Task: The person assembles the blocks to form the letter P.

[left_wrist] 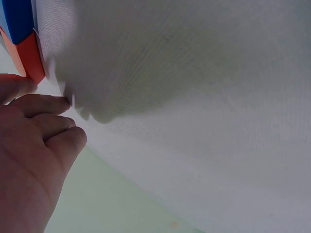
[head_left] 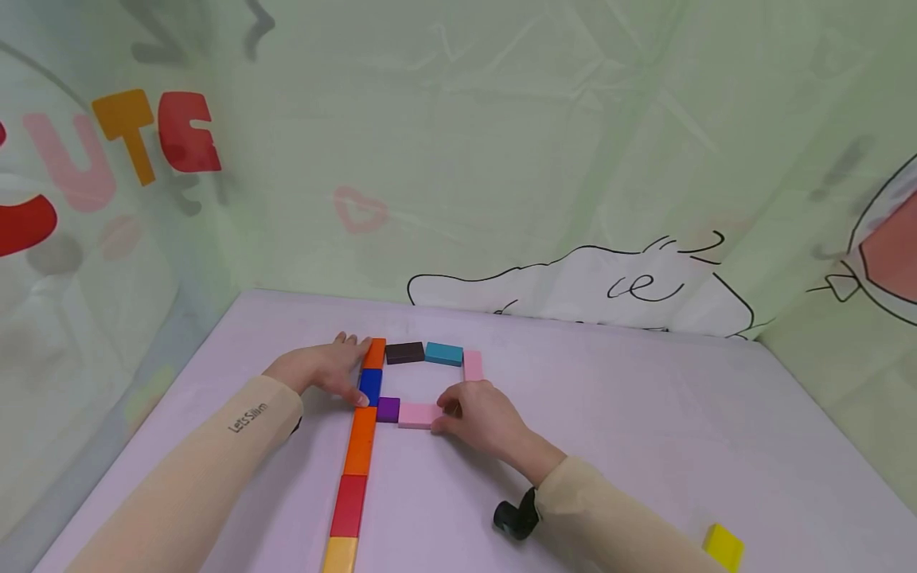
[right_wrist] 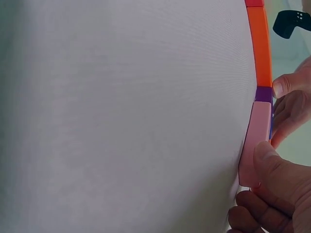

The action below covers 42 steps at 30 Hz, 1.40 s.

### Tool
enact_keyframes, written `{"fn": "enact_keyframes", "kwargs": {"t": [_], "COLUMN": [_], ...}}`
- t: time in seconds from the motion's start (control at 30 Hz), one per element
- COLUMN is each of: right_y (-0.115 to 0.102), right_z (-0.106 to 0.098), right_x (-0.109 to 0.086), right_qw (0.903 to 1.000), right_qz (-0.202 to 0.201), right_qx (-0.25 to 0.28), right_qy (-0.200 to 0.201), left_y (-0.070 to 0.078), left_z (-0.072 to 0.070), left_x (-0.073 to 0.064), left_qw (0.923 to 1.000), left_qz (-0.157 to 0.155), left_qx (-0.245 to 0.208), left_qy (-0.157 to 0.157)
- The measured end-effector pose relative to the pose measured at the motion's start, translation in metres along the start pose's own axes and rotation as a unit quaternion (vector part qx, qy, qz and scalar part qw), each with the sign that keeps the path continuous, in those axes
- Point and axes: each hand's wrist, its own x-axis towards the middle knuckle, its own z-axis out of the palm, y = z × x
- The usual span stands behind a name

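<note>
Several coloured blocks lie flat on the table in a long column with a loop at its upper right. My left hand [head_left: 325,368] rests along the column's left side, forefinger at the upper orange block [head_left: 375,353] and thumb by the blue block [head_left: 369,385]. My right hand [head_left: 487,418] pinches the right end of a pink block [head_left: 418,415] between thumb and fingers. That block's other end meets a small purple block [head_left: 388,409] beside the column. In the right wrist view, the thumb lies on the pink block [right_wrist: 256,131].
Farther back, a dark brown block [head_left: 404,352], a teal block [head_left: 444,354] and an upright pink block [head_left: 473,365] form the loop. Down the column come a long orange block [head_left: 360,442], a red block [head_left: 349,506] and a light orange block [head_left: 340,555]. A yellow block [head_left: 724,547] lies front right.
</note>
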Motion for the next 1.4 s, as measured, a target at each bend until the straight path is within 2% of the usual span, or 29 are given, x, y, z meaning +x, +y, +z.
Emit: {"fn": "enact_keyframes", "kwargs": {"t": [1.07,1.27,1.4], "right_y": [0.002,0.003,0.005], "right_z": [-0.001,-0.002,-0.006], "right_x": [-0.002,-0.006,-0.014], "right_qw": [0.9999,0.9999,0.9999], "right_qz": [-0.005,-0.014,-0.003], "right_qx": [-0.004,-0.004,0.011], "right_qy": [-0.010,-0.008,-0.013], "left_y": [0.000,-0.001,-0.002], "left_z": [-0.001,0.001,0.002], "left_x": [-0.002,-0.002,-0.001], "left_qw": [1.0000,0.9999,0.9999], "left_qz": [0.005,0.012,0.010], "left_qx": [0.007,0.006,0.004], "left_qy": [0.003,0.003,0.003]}}
